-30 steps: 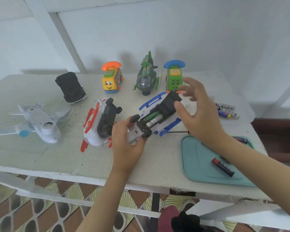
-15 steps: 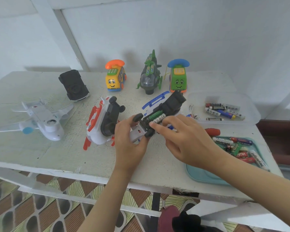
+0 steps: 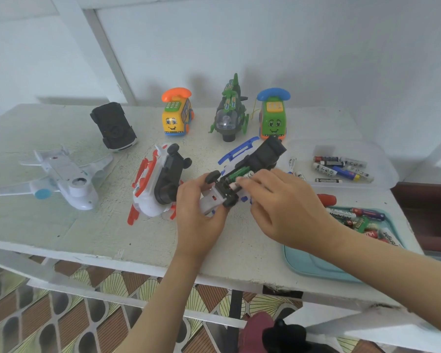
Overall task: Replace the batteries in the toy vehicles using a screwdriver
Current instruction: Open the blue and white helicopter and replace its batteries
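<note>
Left hand (image 3: 199, 212) grips the upturned toy vehicle (image 3: 266, 152) while the right hand (image 3: 285, 210), fingers extended, presses a battery (image 3: 233, 186) in its open bay; seating it fully seems next.

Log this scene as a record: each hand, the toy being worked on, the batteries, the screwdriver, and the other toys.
Left hand: grips blue toy by one end
Right hand: fingertips on batteries in its open bay; pressing or pinching unclear
Blue toy: upside down
Spare batteries: in clear tub and teal tray
Screwdriver: red handle shows between tub and tray, untouched
Other toys: plane, black car, red toy, yellow phone, helicopter, green phone
</note>
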Demonstrator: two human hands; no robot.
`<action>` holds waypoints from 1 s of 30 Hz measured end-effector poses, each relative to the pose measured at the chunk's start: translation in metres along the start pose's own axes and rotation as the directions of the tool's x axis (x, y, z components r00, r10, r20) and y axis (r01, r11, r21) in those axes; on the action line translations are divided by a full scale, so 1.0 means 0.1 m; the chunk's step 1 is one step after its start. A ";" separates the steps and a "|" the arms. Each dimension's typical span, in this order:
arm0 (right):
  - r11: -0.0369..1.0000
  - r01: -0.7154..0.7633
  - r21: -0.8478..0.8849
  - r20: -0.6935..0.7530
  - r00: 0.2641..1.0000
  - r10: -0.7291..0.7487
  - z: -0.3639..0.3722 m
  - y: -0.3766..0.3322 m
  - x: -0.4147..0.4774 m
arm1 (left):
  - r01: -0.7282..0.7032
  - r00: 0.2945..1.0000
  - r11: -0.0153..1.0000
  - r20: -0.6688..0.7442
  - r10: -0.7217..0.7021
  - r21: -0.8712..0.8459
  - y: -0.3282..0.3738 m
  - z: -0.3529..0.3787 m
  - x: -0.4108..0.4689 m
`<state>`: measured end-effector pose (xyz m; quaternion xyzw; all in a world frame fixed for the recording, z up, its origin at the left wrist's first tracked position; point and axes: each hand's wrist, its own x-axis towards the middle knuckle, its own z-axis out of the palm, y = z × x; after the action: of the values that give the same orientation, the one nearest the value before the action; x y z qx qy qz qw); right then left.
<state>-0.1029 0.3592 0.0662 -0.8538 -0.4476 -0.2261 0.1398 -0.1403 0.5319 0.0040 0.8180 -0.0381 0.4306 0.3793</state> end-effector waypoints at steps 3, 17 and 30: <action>0.996 -0.071 -0.061 0.014 0.997 0.072 -0.01 0.00 -0.02 | -0.004 1.000 1.000 0.008 0.004 0.012 0.01 -0.01 0.01; 0.978 -0.151 -0.147 0.010 0.988 0.154 0.03 -0.05 0.01 | 0.009 1.000 1.000 0.017 -0.009 0.006 0.00 -0.01 -0.02; 0.978 0.095 -0.186 0.063 0.994 -0.085 0.01 0.02 0.09 | 0.034 0.999 0.999 -0.007 -0.034 0.019 -0.03 0.00 -0.01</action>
<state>-0.0963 0.3644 0.0696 -0.8479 -0.4660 -0.2501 0.0357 -0.1401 0.5342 0.0012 0.8209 -0.0190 0.4271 0.3787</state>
